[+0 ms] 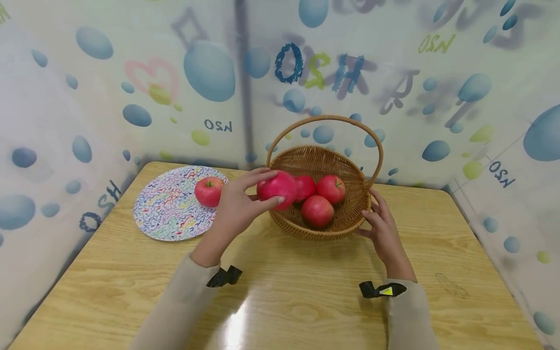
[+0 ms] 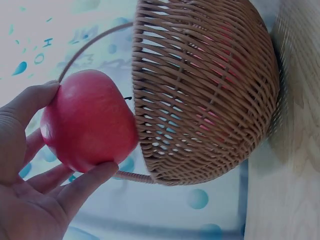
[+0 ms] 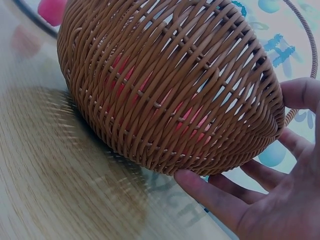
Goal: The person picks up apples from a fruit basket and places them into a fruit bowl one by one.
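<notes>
My left hand (image 1: 236, 206) holds a red apple (image 1: 280, 190) between thumb and fingertips, over the left rim of a brown wicker basket (image 1: 315, 156). In the left wrist view, that held apple (image 2: 90, 120) appears right at the basket's rim, its short dark stem facing the weave. Inside the basket lie a red apple (image 1: 305, 187) at the back, another apple (image 1: 331, 188) to its right and a third apple (image 1: 318, 211) in front. At the basket's right side, my right hand (image 1: 384, 233) grips the rim near the handle's base, fingers spread along the wicker wall (image 3: 165, 90).
A round plate (image 1: 164, 214) with a multicoloured squiggle pattern stands on the wooden table (image 1: 306, 291) at the left. One red apple (image 1: 207, 190) sits on its right part, behind my left hand. The basket's tall arched handle (image 1: 325, 117) rises before a patterned wall covering (image 1: 271, 112).
</notes>
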Demonstrator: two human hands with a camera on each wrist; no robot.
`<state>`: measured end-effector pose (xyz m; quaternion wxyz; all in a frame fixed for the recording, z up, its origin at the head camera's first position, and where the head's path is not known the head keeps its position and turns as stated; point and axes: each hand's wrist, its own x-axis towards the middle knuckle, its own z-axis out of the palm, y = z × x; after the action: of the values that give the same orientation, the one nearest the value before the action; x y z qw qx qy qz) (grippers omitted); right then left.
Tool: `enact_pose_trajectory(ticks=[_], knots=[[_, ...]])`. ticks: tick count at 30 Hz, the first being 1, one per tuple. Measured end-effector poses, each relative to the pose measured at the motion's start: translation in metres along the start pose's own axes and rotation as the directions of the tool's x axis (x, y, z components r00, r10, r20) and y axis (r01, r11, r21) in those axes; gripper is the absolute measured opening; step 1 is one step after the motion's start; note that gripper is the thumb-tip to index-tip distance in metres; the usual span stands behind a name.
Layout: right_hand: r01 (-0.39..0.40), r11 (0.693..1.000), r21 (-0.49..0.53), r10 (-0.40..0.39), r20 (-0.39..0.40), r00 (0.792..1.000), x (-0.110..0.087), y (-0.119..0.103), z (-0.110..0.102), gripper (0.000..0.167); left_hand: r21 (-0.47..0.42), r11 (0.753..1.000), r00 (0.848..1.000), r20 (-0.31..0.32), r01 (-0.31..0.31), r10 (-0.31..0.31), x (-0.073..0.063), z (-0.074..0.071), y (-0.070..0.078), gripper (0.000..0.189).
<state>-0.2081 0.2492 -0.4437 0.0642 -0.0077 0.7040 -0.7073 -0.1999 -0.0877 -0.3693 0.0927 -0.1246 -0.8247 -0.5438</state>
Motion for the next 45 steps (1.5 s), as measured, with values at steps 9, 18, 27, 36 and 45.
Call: enact_pose_trajectory(ticks=[9, 18, 27, 36, 45], knots=[[-0.002, 1.000, -0.009, 0.002, -0.001, 1.000, 0.000, 0.002, -0.001, 0.061, 0.036, 0.998, 0.997, -0.064, -0.043, 0.045, -0.016, -0.016, -0.002, 0.055], [0.007, 1.000, -0.013, -0.007, -0.007, 1.000, 0.001, 0.003, 0.001, 0.061, 0.177, 0.976, 0.977, -0.144, -0.129, 0.155, -0.016, -0.038, -0.005, 0.055], [0.006, 1.000, -0.024, -0.007, -0.011, 1.000, 0.001, 0.004, 0.002, 0.061, 0.286, 0.949, 0.971, -0.156, -0.132, 0.182, -0.012, -0.045, -0.017, 0.055], [0.010, 0.999, -0.040, -0.010, -0.015, 1.000, 0.001, 0.001, 0.000, 0.061, 0.345, 0.939, 0.954, -0.281, 0.000, 0.104, -0.009, -0.078, -0.027, 0.055], [0.010, 1.000, -0.028, -0.010, -0.014, 1.000, 0.001, 0.002, 0.000, 0.061, 0.378, 0.922, 0.943, -0.329, 0.083, 0.050, -0.008, -0.102, -0.037, 0.057]])
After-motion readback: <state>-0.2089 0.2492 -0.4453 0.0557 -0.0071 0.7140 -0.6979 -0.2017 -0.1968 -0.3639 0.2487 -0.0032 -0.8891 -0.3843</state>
